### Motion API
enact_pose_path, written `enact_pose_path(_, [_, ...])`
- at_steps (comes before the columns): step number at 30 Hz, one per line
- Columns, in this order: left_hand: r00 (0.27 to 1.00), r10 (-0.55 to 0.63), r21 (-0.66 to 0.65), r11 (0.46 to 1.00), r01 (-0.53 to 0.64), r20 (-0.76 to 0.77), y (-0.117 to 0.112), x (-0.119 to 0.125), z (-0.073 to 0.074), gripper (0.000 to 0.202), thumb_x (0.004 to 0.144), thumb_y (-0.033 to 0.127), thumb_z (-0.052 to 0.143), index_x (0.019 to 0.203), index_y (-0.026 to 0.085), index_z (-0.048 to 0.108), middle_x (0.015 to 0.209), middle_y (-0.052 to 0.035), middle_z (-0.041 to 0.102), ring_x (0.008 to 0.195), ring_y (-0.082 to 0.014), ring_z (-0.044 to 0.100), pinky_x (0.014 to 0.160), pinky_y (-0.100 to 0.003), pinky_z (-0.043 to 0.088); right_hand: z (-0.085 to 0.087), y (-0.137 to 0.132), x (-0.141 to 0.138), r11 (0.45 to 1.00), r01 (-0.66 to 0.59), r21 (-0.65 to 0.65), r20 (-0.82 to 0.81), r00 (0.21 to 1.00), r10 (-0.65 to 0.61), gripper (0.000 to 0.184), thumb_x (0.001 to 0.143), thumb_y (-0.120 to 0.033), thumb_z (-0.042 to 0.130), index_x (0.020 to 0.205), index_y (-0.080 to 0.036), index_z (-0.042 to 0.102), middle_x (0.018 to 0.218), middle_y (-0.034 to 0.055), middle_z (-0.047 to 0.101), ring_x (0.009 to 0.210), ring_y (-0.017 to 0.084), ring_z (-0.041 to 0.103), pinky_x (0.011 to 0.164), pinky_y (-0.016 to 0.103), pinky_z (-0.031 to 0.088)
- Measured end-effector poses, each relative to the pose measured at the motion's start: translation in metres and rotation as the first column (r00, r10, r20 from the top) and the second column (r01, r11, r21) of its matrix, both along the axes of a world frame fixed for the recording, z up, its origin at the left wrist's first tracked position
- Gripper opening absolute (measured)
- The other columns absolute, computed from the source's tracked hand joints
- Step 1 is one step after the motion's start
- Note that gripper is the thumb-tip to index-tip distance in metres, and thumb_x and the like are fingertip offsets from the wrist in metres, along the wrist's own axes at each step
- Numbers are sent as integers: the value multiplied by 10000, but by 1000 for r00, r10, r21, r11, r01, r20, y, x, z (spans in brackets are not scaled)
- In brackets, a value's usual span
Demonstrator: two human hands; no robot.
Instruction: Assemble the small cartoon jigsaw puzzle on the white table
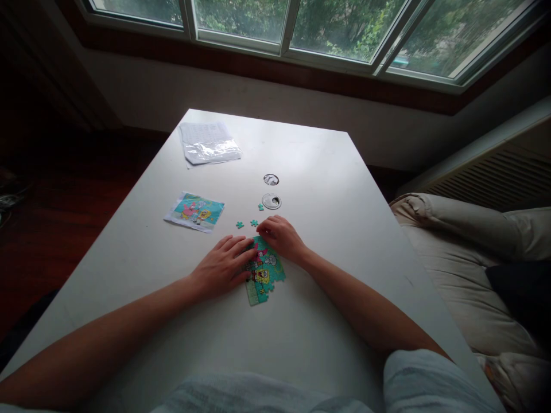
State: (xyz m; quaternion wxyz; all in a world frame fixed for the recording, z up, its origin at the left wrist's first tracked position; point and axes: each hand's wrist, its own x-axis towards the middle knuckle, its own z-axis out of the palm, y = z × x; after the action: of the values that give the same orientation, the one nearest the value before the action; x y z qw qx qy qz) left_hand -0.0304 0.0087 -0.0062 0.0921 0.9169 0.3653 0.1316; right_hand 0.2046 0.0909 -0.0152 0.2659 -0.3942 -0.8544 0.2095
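A partly assembled jigsaw puzzle (262, 277) with cartoon figures on a teal ground lies on the white table, its lower right edge jagged. My left hand (224, 265) rests flat along its left side, fingers stretched out and tips touching it. At the puzzle's top edge, my right hand (282, 237) has its fingers pressed together; what they hold, if anything, is hidden. Just beyond the hands lie loose teal puzzle pieces: one puzzle piece (240, 225) to the left, another puzzle piece (254, 223) by my right fingertips, and a third puzzle piece (260, 207) farther off.
A printed reference picture (198, 212) lies on the table (327, 189) at the left. Papers in a clear plastic sleeve (210, 143) sit near the far left corner. A round cable-hole cover (271, 201) and a round hole (271, 179) are mid-table. A beige padded seat (447, 264) stands at the right.
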Motion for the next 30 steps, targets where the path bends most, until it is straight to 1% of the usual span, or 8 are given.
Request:
enact_pose_path(5, [1000, 23, 9, 1000, -23, 13, 2, -1, 4, 432, 977, 382, 551, 1383, 234, 534, 1423, -115, 530, 1269, -293, 491, 1075, -483, 415, 8, 5, 14, 994, 105, -27, -128, 986, -108, 124, 901, -161, 585, 926, -226, 687, 866, 25, 686, 791, 170, 585, 732, 299, 452])
enact_pose_path(11, [998, 70, 20, 997, -70, -6, 2, -1, 4, 334, 997, 374, 513, 1269, 205, 611, 1191, -114, 630, 1044, -260, 575, 923, -448, 477, 12, 15, 30, 963, 242, -115, -215, 941, -262, 147, 884, -246, 579, 940, -216, 711, 804, 16, 690, 686, 150, 567, 666, 286, 456])
enact_pose_path(13, [998, 66, 31, 997, -66, 12, 2, -1, 3, 312, 1000, 362, 514, 1241, 199, 626, 1196, -112, 639, 1072, -257, 581, 941, -440, 476, 13, 20, 35, 952, 274, -139, -225, 927, -300, 158, 876, -263, 583, 946, -214, 716, 775, 9, 683, 673, 147, 562, 663, 284, 455])
enact_pose_path(17, [998, 26, 63, 998, -30, 52, 1, -1, 5, 290, 999, 316, 528, 1241, 197, 634, 1320, -92, 636, 1243, -254, 548, 1069, -431, 429, 14, 27, 45, 931, 323, -171, -238, 903, -357, 168, 861, -283, 593, 949, -209, 716, 762, 5, 682, 674, 145, 574, 675, 284, 461])
enact_pose_path(21, [998, 60, 85, 995, -58, -29, -7, 0, 9, 365, 1011, 315, 500, 1346, 200, 589, 1412, -83, 603, 1317, -278, 523, 1137, -470, 371, 14, 30, 49, 921, 340, -188, -251, 890, -380, 171, 860, -292, 590, 941, -207, 715, 754, 6, 682, 674, 145, 586, 672, 280, 462])
enact_pose_path(25, [988, 117, 81, 991, -109, -102, -14, 1, 9, 500, 992, 405, 530, 1440, 184, 509, 1501, -116, 520, 1408, -325, 437, 1177, -515, 314, 11, 31, 51, 923, 335, -190, -252, 892, -376, 165, 860, -292, 592, 940, -210, 711, 751, 5, 679, 674, 149, 592, 674, 284, 469])
enact_pose_path(28, [986, 142, 103, 986, -132, -93, -12, 1, 10, 469, 989, 412, 530, 1394, 175, 544, 1472, -133, 540, 1385, -328, 455, 1171, -522, 321, 7, 31, 49, 926, 327, -186, -246, 897, -366, 167, 862, -287, 588, 948, -213, 710, 748, 2, 673, 674, 150, 588, 674, 285, 471])
enact_pose_path(30, [986, 152, 124, 982, -143, -70, -8, 0, 12, 356, 1000, 377, 509, 1277, 182, 618, 1346, -128, 624, 1305, -313, 516, 1132, -512, 368, 3, 28, 45, 931, 314, -186, -235, 906, -352, 167, 866, -278, 582, 955, -214, 708, 741, -3, 668, 664, 145, 576, 663, 278, 464])
